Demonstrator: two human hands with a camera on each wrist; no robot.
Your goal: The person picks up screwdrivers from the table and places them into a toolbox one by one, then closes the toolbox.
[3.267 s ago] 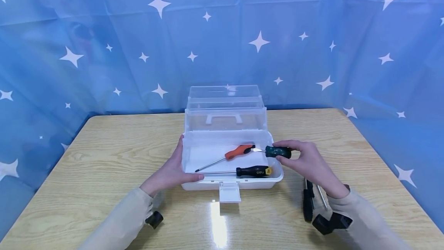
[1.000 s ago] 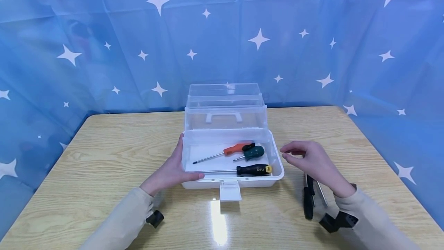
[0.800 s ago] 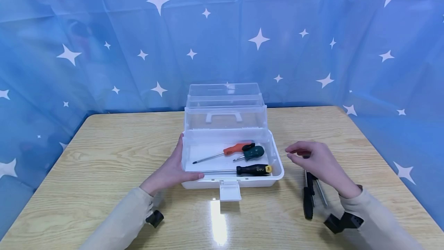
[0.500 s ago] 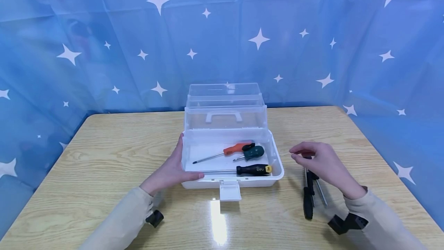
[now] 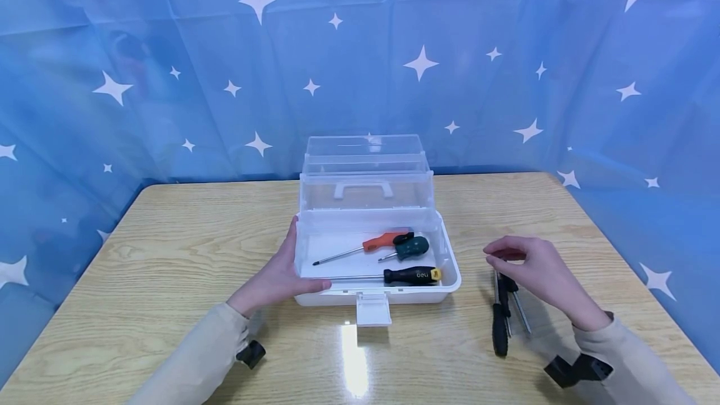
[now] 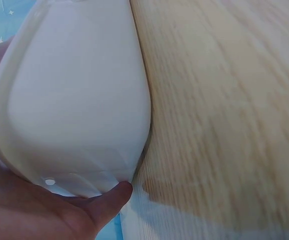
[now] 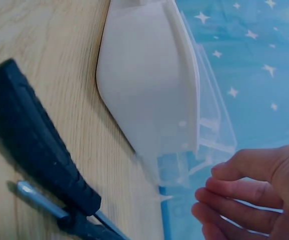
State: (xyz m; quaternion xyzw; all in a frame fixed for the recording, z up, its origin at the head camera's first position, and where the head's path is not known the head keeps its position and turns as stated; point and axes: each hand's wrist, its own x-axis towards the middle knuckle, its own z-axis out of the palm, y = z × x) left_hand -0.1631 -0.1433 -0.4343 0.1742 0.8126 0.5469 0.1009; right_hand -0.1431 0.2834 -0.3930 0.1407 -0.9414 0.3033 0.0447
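Note:
My left hand [image 5: 275,277] grips the left end of a white toolbox [image 5: 416,298], thumb over its front rim and fingers along its side. In the left wrist view the thumb presses on the box's end wall [image 6: 79,90]. Inside lie an orange-handled screwdriver [image 5: 382,242], a short green-handled screwdriver [image 5: 412,247] and a long black screwdriver [image 5: 407,275] with a yellow cap. My right hand [image 5: 534,264] hovers with bent fingers and holds nothing. Just below it, black-handled screwdrivers [image 5: 499,330] lie bunched on the table, their far ends partly hidden by the hand.
The clear lid [image 5: 365,192] stands raised at the toolbox's back, and the front latch [image 5: 373,310] hangs down. Behind the wooden table [image 5: 197,236] hangs a blue curtain [image 5: 337,55] with white stars.
My right hand has let go of the green-handled screwdriver inside the toolbox. It has since moved right, over the black-handled screwdrivers. The left hand keeps its hold.

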